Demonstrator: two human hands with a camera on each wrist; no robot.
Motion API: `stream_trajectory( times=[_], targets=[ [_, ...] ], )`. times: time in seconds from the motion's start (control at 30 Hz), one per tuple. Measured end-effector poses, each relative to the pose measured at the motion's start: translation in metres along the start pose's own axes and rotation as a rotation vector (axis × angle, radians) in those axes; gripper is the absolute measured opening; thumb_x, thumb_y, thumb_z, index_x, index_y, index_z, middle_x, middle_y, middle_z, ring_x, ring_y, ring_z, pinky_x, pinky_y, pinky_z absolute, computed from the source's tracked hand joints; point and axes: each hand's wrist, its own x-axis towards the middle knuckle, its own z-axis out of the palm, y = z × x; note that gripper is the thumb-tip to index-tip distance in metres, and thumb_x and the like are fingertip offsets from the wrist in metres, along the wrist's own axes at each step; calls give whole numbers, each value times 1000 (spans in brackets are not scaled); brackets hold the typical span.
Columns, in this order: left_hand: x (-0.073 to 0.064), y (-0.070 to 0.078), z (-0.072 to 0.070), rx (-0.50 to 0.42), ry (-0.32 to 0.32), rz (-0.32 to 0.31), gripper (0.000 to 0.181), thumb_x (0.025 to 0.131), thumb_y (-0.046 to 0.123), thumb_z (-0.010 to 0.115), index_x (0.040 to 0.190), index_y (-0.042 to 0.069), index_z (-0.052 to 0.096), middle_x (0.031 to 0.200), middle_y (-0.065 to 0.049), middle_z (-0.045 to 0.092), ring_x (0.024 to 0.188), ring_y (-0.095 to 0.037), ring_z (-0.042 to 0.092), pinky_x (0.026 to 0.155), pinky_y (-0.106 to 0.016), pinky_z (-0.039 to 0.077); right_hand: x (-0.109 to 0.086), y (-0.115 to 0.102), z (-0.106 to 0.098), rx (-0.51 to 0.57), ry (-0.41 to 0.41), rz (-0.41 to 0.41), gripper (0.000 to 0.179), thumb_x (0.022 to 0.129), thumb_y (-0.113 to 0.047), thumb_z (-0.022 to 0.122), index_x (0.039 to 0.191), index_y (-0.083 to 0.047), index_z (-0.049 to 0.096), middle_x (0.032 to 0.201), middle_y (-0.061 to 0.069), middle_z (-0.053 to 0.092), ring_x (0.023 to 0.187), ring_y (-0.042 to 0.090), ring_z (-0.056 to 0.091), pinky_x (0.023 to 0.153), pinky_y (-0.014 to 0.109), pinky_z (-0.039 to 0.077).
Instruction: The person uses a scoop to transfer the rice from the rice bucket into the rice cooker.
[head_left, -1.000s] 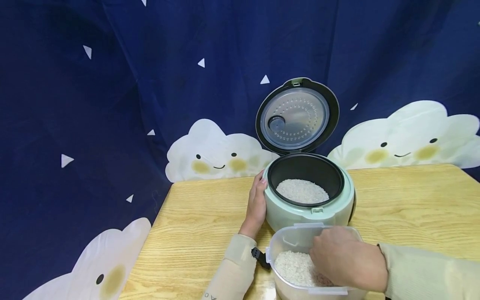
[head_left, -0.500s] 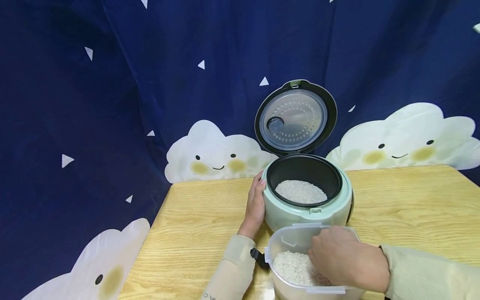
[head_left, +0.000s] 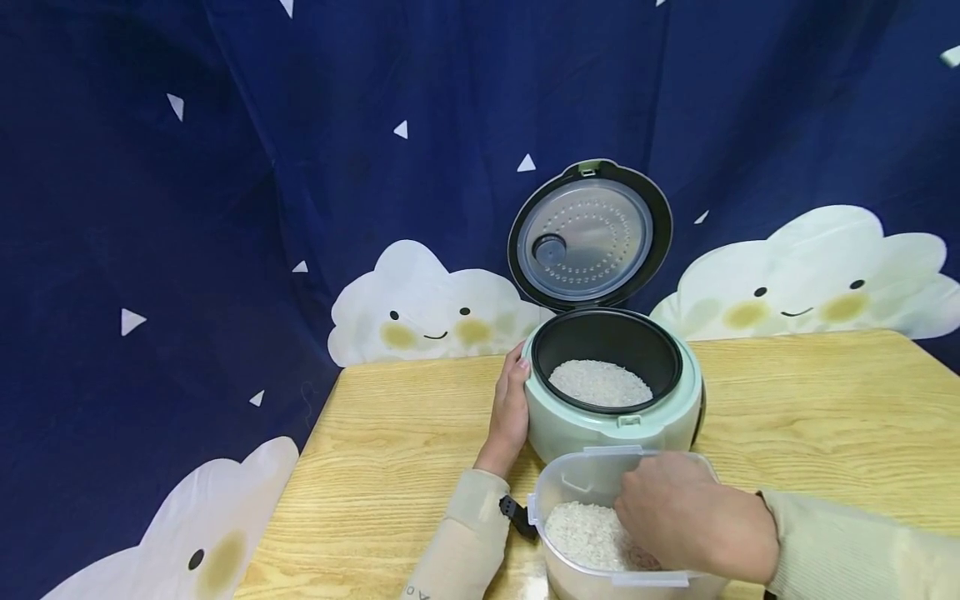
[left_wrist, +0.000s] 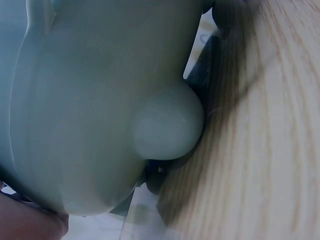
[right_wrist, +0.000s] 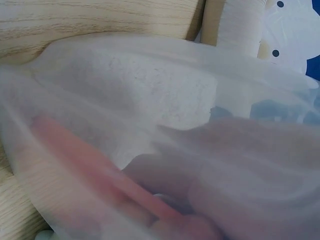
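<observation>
A mint-green rice cooker (head_left: 611,439) stands with its lid (head_left: 588,237) up. White rice (head_left: 600,383) covers the bottom of its black inner pot (head_left: 652,350). My left hand (head_left: 511,412) rests along the cooker's left side, fingers extended and thumb close under the rim. In front is a translucent plastic bin (head_left: 555,487) with rice (head_left: 588,533) in it. My right hand (head_left: 690,517) reaches down into the bin, its fingers hidden from the head view. Through the bin's wall, the right wrist view shows these fingers gripping a blurred pink scoop (right_wrist: 95,162).
The bin stands close against the cooker's front on a wooden table (head_left: 390,450). A dark blue curtain (head_left: 225,167) with white clouds hangs right behind the table. A black strap piece (head_left: 517,515) on my left wrist is next to the bin's left corner.
The head view has shifted slightly. Both hands, the cooker and the bin keep nearly the same places; the rice in the pot looks the same.
</observation>
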Motion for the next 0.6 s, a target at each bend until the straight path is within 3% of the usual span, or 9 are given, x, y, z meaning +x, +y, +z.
stream_trajectory(
  times=[0.6],
  targets=[
    [0, 0, 0, 2, -4, 8, 52, 106, 33, 32, 154, 19, 46, 158, -3, 51, 148, -22, 45, 128, -46, 28, 3, -1, 2, 18, -75, 12, 38, 84, -34, 75, 55, -17, 56, 52, -1, 54, 51, 15, 48, 42, 44, 52]
  ],
)
